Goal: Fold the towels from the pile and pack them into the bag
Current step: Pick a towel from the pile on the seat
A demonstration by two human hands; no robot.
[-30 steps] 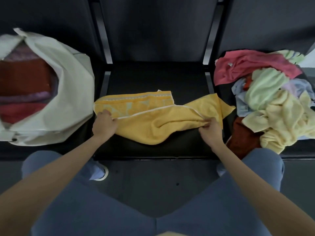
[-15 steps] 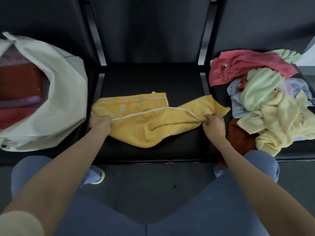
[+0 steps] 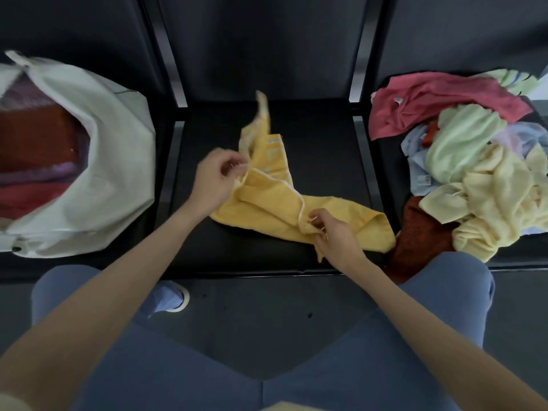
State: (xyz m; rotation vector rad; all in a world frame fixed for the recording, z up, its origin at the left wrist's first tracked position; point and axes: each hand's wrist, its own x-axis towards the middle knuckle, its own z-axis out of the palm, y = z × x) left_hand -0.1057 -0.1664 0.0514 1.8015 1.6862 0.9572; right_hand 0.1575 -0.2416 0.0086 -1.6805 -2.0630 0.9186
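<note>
Yellow towel (image 3: 267,203) swung up off the black seat surface (image 3: 326,143).

Since half a second earlier, the left hand (image 3: 218,176) had carried its pinched edge up and rightward; the right hand (image 3: 332,232), grip also pinching cloth, moved inward. The raised corner was blurred; the bag (image 3: 112,161) and pile (image 3: 474,161) ran off frame.

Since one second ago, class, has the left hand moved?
Yes. The left hand, pinching the yellow towel, has swung right, away from the bag, toward the middle of the black seat.
</note>
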